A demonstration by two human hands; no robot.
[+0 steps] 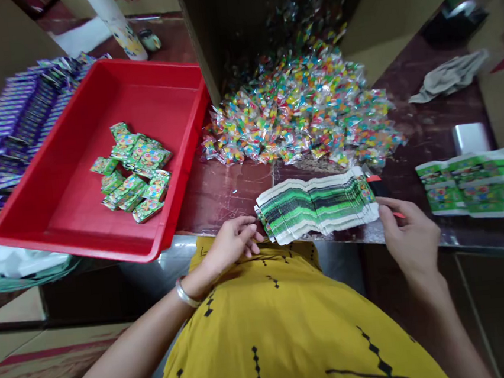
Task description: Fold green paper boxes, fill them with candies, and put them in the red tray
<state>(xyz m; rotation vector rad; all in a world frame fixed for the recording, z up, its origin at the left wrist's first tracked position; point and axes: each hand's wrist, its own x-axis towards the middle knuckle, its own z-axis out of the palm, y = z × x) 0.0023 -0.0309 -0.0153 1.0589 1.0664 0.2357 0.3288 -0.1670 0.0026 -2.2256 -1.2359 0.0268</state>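
Note:
A fanned row of flattened green-and-white candy cartons [316, 206] lies along the table's near edge. At its right end, my right hand [410, 236] has thumb and index finger closed about the last cartons; some of its fingers are hidden. My left hand [237, 241] is beside the left end, fingers loosely bent and apart, with nothing visible in them. Behind the row spreads a heap of clear-wrapped colourful candies [302, 113], spilling from a cardboard box [200, 45]. Filled green cartons [136, 167] lie in a red tray [78, 235] on the left.
Purple packs [18, 125] are piled left of the tray. A white patterned bottle [115, 24] stands behind it. More flat green cartons [478, 185] lie on the right, near a grey cloth [450, 78]. A black-and-red object [379, 187] sits beside my right hand.

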